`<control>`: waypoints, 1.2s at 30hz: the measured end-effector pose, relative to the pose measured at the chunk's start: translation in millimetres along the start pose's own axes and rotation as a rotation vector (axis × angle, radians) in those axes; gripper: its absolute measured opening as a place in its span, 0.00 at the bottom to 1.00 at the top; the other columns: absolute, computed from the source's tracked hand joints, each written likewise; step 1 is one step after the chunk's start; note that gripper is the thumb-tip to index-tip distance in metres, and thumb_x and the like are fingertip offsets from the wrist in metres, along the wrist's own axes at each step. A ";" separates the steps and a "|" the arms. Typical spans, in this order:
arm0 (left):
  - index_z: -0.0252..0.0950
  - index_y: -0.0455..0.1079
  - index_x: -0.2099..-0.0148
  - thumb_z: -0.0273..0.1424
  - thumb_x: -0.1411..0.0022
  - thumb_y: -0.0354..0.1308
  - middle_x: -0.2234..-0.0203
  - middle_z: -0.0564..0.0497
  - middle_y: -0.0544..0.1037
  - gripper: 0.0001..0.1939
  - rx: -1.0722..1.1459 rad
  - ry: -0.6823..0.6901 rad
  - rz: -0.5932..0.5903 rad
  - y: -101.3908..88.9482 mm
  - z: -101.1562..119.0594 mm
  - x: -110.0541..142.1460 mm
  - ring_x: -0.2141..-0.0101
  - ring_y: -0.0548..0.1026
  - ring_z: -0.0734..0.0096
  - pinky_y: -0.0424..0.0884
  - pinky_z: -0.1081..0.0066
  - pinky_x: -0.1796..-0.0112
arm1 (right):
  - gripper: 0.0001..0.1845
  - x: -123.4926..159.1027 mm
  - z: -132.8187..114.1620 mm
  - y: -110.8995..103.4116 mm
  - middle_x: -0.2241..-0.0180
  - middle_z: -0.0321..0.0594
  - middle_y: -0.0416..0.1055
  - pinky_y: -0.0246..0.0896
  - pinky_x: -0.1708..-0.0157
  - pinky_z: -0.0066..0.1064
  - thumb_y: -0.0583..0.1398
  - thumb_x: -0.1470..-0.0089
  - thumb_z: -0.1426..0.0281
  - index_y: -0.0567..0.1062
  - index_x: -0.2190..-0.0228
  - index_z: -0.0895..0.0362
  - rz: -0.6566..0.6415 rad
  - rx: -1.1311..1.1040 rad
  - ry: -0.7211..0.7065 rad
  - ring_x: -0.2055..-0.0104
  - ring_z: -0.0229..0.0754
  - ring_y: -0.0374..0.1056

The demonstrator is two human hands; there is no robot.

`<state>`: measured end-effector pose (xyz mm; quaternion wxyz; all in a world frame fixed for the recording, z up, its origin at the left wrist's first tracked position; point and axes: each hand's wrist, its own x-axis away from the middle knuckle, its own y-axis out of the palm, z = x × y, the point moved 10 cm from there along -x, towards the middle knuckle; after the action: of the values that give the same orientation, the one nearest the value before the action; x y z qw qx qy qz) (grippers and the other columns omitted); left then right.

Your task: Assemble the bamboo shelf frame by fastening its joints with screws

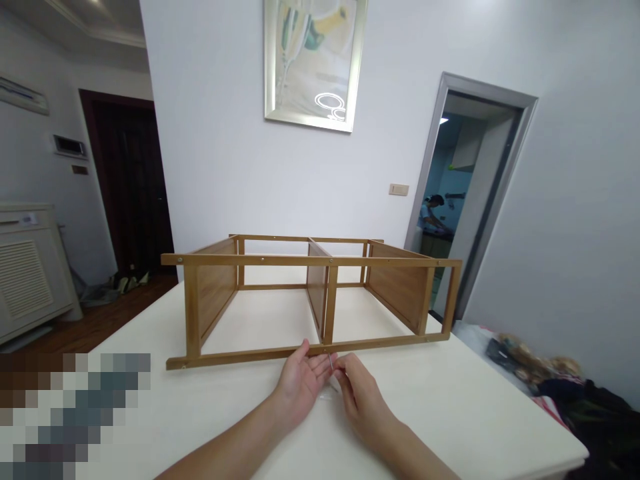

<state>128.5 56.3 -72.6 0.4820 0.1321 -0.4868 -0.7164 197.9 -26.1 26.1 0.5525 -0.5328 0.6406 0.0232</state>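
Observation:
A bamboo shelf frame (310, 260) lies on its side on a white table (450, 400), with three upright panels and long rails. My left hand (300, 380) is palm up just in front of the frame's lower rail (250, 355), fingers spread and fingertips near the rail's middle joint. My right hand (357, 393) is beside it, its fingers pinched on a thin silvery metal piece (331, 363) that stands upright between the two hands, close to the rail.
A framed picture (313, 60) hangs on the wall behind. An open doorway (450, 220) at the right shows another person in a far room. Clothes and a stuffed toy (540, 370) lie beyond the table's right edge. A white cabinet (25, 267) stands left.

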 end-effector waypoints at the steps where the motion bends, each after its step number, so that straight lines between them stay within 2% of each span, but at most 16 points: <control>1: 0.27 0.61 0.55 0.36 0.35 0.55 0.59 0.29 0.77 0.16 0.005 -0.001 0.015 -1.0 0.2 0.4 0.60 0.80 0.56 0.77 0.64 0.59 | 0.08 0.2 -0.8 -0.1 0.69 0.38 0.67 0.63 0.67 0.30 0.48 0.37 0.76 0.65 0.63 0.53 0.004 0.007 -0.007 0.68 0.40 0.64; 5: 0.29 0.58 0.56 0.37 0.36 0.56 0.60 0.28 0.77 0.16 0.021 0.019 0.071 -5.3 3.0 2.0 0.61 0.80 0.54 0.77 0.62 0.60 | 0.08 -0.4 -2.4 1.3 0.68 0.38 0.66 0.63 0.66 0.30 0.48 0.36 0.76 0.65 0.62 0.53 0.001 0.003 -0.021 0.67 0.40 0.64; 13: 0.30 0.60 0.59 0.37 0.34 0.53 0.62 0.29 0.78 0.14 0.000 0.012 0.035 -4.0 2.4 1.2 0.65 0.81 0.57 0.76 0.64 0.64 | 0.09 0.1 -0.7 9.1 0.67 0.39 0.66 0.63 0.65 0.30 0.47 0.36 0.77 0.64 0.63 0.53 -0.063 -0.041 -0.001 0.66 0.40 0.65; 26: 0.32 0.59 0.61 0.37 0.35 0.54 0.62 0.28 0.78 0.12 0.011 0.028 0.034 -5.9 2.8 -0.4 0.64 0.80 0.55 0.76 0.62 0.62 | 0.08 0.9 12.8 13.2 0.66 0.40 0.68 0.64 0.63 0.31 0.48 0.36 0.75 0.65 0.63 0.54 -0.077 -0.044 0.065 0.64 0.40 0.66; 33: 0.32 0.59 0.59 0.38 0.35 0.54 0.62 0.28 0.78 0.13 0.004 0.023 0.045 -5.1 3.0 1.7 0.63 0.80 0.55 0.76 0.62 0.63 | 0.09 0.9 13.6 10.3 0.67 0.40 0.69 0.65 0.65 0.31 0.48 0.36 0.75 0.67 0.63 0.54 -0.030 0.001 0.071 0.66 0.40 0.66; 36: 0.32 0.59 0.59 0.39 0.35 0.54 0.63 0.29 0.78 0.14 -0.001 0.031 0.043 -4.0 4.0 2.8 0.64 0.80 0.56 0.76 0.62 0.63 | 0.09 -0.6 7.7 8.0 0.67 0.40 0.69 0.65 0.65 0.31 0.49 0.37 0.77 0.67 0.64 0.54 -0.018 0.039 0.027 0.66 0.41 0.66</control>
<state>122.1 56.6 -73.2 0.5046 0.1324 -0.4817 -0.7041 197.4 -17.5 19.0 0.5544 -0.5280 0.6433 -0.0016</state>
